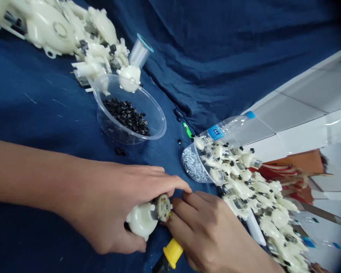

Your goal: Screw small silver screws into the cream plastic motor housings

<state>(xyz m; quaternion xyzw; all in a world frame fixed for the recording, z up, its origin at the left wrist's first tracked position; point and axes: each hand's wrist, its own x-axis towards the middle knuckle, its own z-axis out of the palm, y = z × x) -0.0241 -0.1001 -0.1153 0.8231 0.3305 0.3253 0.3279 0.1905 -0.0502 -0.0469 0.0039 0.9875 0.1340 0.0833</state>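
Observation:
My left hand [110, 201] is closed round a cream plastic gear housing [143, 222] with a small metal motor [163, 207] at its end. The motor's end cap faces right, toward my other hand. My right hand [206, 231] has its fingers curled and meets the left fingertips beside the motor. From under the right palm juts a yellow-and-black tool handle [173, 252]; its working end is hidden. Behind the left hand stands a clear bowl [159, 131] of small black plastic parts [127, 115].
Cream housings are heaped at the back left [51, 30] and along the right [252, 189]. A tilted clear cup [221, 178] holds silvery screws [194, 165]. Beyond lie a plastic bottle [230, 125] and a green item [187, 130]. A spool [140, 51] stands at the back.

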